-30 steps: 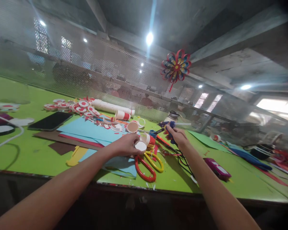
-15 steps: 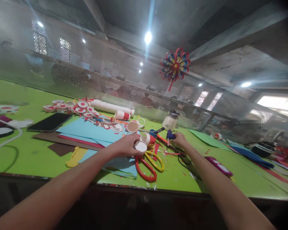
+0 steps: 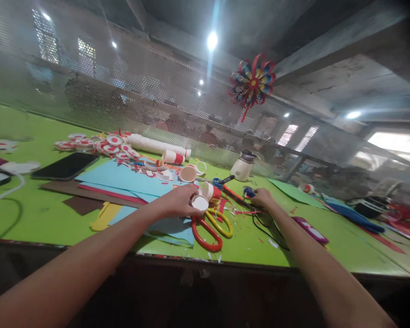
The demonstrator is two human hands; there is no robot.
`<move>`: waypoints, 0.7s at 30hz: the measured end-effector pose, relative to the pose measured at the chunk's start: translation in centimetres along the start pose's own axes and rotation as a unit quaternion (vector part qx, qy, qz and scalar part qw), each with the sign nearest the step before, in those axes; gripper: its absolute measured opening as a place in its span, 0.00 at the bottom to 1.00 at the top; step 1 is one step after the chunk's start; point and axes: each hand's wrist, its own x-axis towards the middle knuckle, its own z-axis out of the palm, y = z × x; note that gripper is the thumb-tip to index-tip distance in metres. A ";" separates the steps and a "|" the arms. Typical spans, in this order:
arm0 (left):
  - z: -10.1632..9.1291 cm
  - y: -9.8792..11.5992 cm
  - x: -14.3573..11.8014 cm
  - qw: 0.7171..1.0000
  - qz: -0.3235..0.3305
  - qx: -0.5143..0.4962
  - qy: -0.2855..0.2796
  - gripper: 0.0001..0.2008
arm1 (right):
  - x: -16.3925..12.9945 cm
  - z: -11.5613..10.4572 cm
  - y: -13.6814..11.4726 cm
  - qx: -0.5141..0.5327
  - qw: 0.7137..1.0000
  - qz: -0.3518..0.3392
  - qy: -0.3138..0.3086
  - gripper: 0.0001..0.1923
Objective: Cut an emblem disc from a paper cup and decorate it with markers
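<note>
Table point(image 3: 355, 255) roomy at right front; scissors point(image 3: 196, 238) crowd left grip point(image 3: 181, 199)

The left hand point(image 3: 182, 200) grasps a short, round white paper piece point(image 3: 200, 203) just beyond large scissors with red and yellow loop handles point(image 3: 211, 226). To the right, the right hand point(image 3: 263, 198) holds a dark blue tool point(image 3: 248, 192) over the bright green tabletop point(image 3: 30, 221). Light blue paper sheets point(image 3: 119, 184) lie left; a cream, dark-lidded jug point(image 3: 241, 168) stands far.

On the table point(image 3: 41, 212), discs point(image 3: 111, 149) lie behind the phone point(image 3: 65, 166), left of the tube point(image 3: 157, 144). Right of the papers point(image 3: 112, 178) lie the scissors point(image 3: 213, 231), before the round piece point(image 3: 200, 203). The glue gun point(image 3: 248, 191) is before the jug point(image 3: 241, 168).
</note>
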 end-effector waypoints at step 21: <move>-1.5 0.3 -0.1 0.970 -0.013 -0.242 0.033 0.26 | -9.4 -0.8 -15.6 0.497 0.827 -0.205 -0.166 0.19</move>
